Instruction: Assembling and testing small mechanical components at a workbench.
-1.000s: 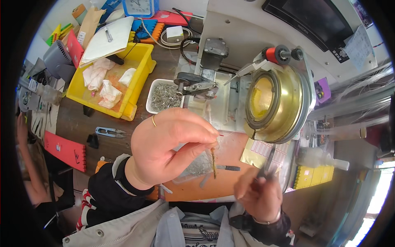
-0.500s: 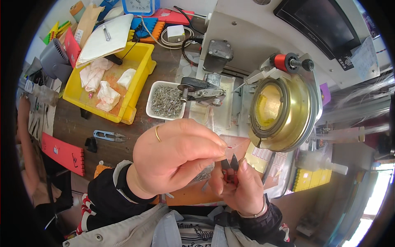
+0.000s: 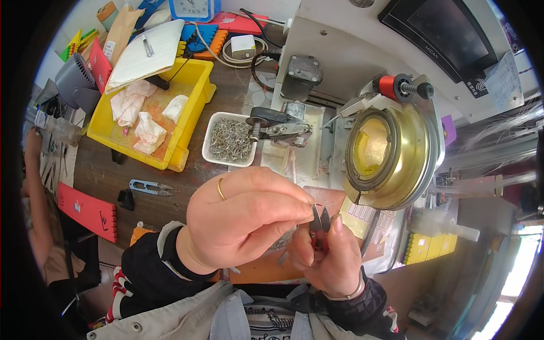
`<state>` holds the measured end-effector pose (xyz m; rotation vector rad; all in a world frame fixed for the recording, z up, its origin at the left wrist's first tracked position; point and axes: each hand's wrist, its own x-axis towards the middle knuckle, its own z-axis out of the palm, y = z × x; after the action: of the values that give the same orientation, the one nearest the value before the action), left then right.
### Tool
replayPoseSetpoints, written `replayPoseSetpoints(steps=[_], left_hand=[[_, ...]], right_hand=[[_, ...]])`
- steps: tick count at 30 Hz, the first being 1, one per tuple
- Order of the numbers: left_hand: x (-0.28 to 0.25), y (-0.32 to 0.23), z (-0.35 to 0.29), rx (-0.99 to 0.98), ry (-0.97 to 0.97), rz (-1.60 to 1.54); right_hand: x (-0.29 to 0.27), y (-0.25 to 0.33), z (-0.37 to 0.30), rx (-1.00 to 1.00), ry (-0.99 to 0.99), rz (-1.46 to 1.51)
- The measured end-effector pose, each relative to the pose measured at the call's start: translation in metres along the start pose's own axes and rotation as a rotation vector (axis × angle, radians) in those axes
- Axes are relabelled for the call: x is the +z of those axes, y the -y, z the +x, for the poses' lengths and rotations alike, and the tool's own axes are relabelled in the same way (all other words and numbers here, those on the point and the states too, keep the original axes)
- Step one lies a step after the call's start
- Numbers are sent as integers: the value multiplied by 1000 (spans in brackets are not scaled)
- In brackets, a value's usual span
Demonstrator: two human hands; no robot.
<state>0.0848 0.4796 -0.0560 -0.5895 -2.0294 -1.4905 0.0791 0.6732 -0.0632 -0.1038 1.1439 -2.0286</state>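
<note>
My left hand (image 3: 246,218), a gold ring on one finger, is closed in a pinch over the middle of the bench. A thin clear line with a tiny bit of red (image 3: 321,204) shows beside its fingertips. What lies inside the pinch is too small to make out. My right hand (image 3: 334,258), closest to my body, is wrapped round small red-handled snips (image 3: 321,223). Their pointed blades are slightly apart and face up, right at the left fingertips. Beyond my hands stands a white tray (image 3: 207,153) heaped with small metal hook-like pieces.
A machine with a brass-coloured wheel (image 3: 420,153), a red thread spool (image 3: 393,90) and a dark screen (image 3: 433,34) fills the right side. At left are a yellow bin (image 3: 192,107) with crumpled tissues, blue snips (image 3: 148,187) and a red board (image 3: 85,212). Another person's arm (image 3: 37,187) shows far left.
The snips have moved slightly up and closer to the left fingertips, their blades now beside them. My left hand has shifted only a little.
</note>
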Motion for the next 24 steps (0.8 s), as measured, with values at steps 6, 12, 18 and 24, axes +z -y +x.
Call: replayPoseSetpoints(steps=[6,12,18,24], left_hand=[[1,-1,-1,3,-17,26],[0,-5,-1,-15,-14,53],[-2,-5,-3,10,-16,93],[4,-6,6,83,-19,200]], right_hand=[[0,-6,5,-64,40,20],[3,-9,6,-131,-4,-34],[-1,-8,5,-73,26,-178],[-42,4,-53,-423,-348,-726]])
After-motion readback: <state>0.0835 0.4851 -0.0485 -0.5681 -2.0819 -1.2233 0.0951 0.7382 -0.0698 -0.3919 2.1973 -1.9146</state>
